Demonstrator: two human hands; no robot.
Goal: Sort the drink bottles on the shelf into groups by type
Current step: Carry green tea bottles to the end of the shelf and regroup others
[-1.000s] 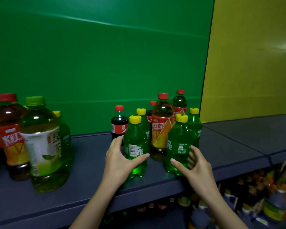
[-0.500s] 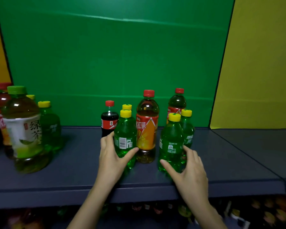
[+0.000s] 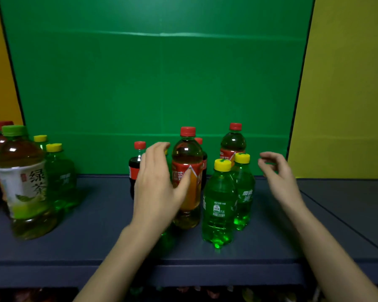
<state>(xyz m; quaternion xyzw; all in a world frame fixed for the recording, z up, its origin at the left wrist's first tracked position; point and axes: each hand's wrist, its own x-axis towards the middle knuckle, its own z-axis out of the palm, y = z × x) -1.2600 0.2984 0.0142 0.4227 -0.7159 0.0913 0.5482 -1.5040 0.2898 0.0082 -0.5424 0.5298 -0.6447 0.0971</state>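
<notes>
Where the green back panel (image 3: 157, 83) meets the dark blue shelf (image 3: 100, 236), bottles stand in two mixed clusters, well apart. The left hand (image 3: 158, 188) is raised before the middle cluster, fingers loosely spread and gripping nothing visible, its thumb across the iced tea bottle (image 3: 187, 153); whether it touches anything behind it cannot be told. The right hand (image 3: 278, 174) hovers right of that cluster, fingers loosely curled, empty. At far left stands the big green tea bottle (image 3: 20, 184), two yellow-capped sodas (image 3: 60, 179) just beside it. Two more green sodas (image 3: 219, 205) stand upright at the middle front, a second iced tea (image 3: 232, 142) behind them, and a small cola bottle (image 3: 134, 166) left of the hand.
</notes>
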